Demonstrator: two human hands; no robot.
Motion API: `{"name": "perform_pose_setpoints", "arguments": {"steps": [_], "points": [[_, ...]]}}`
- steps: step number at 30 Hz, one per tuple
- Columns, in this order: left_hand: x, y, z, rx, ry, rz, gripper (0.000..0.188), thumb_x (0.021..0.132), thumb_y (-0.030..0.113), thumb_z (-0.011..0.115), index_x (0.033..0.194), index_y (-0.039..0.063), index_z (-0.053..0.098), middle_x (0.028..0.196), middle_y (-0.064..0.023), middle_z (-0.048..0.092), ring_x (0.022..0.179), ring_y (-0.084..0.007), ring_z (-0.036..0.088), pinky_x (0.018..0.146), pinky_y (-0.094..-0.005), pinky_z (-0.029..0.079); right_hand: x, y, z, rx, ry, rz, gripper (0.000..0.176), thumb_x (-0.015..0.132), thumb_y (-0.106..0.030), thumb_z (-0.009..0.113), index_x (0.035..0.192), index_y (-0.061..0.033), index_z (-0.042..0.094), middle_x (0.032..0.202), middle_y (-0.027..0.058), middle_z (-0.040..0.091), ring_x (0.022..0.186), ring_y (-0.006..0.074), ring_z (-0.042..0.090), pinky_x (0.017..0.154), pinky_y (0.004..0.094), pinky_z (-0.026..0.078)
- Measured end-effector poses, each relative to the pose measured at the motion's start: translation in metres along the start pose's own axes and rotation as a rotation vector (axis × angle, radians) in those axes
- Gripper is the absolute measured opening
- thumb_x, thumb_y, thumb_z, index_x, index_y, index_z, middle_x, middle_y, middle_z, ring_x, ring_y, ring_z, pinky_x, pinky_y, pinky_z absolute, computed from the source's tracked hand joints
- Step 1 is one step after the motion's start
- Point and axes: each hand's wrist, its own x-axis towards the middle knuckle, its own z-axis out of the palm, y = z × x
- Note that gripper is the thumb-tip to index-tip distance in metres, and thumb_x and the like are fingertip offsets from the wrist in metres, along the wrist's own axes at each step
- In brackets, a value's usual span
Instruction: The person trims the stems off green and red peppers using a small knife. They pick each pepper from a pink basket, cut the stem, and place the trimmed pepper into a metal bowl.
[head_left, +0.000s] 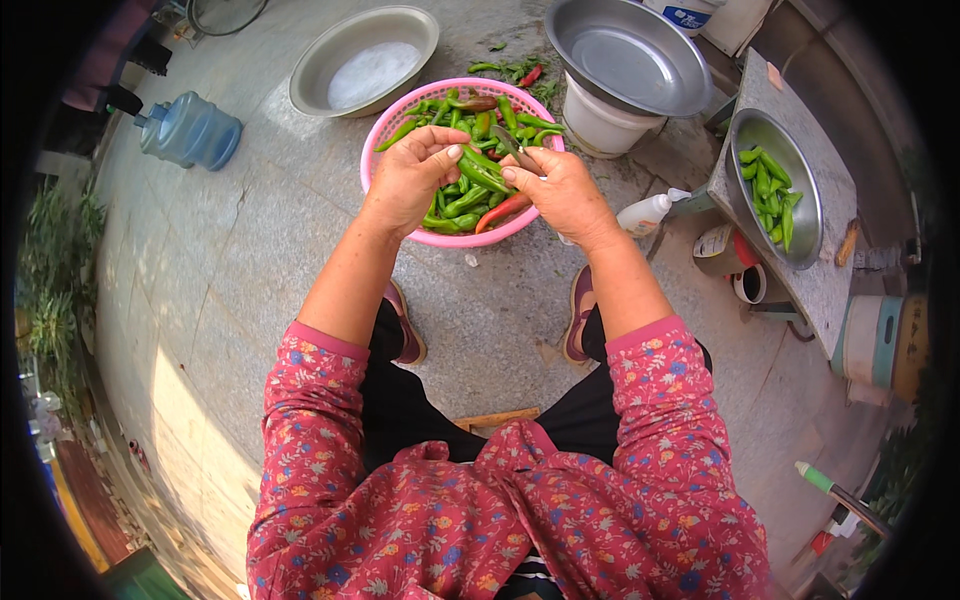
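Observation:
A pink plastic colander (480, 239) full of green peppers stands on the paving in front of me, a red pepper (504, 212) lying near its right rim. Above it, my left hand (421, 176) pinches the end of a green pepper (480, 169) that looks slit along its side. My right hand (561, 190) grips a small knife (517, 151), its blade pointing up and to the left, while the thumb rests against the same pepper. Part of the knife's handle is hidden in my fingers.
A metal basin (311, 79) stands beyond the colander; another basin (630, 56) sits on a white bucket (607, 120). At right, a stone-topped table (825, 300) bears a steel bowl (812, 217) with green peppers. A white bottle (645, 215) is near my right wrist. Blue water jugs (196, 131) lie left.

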Motion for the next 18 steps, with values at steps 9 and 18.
{"name": "perform_pose_setpoints", "arguments": {"steps": [9,18], "points": [[-0.005,-0.001,0.027,-0.119,0.031,-0.035,0.04,0.094,0.012,0.062,0.129,-0.001,0.048,0.097,-0.0045,0.061,0.084,-0.0107,0.058,0.076,-0.0245,0.05,-0.002,0.009,0.007,0.006,0.154,-0.024,0.019,0.091,-0.011,0.065,0.102,0.0036,0.064,0.089,0.0047,0.067,0.078,0.0086,0.06,0.07,0.0258,0.051],[-0.006,-0.005,0.021,-0.061,0.011,-0.056,0.042,0.093,0.008,0.06,0.132,-0.001,0.046,0.099,-0.0041,0.06,0.085,-0.0093,0.059,0.075,-0.0228,0.05,0.001,0.019,0.007,0.015,0.117,-0.049,0.014,0.089,-0.008,0.065,0.098,0.0034,0.063,0.084,0.0058,0.066,0.073,0.011,0.063,0.066,0.0272,0.052]]}}
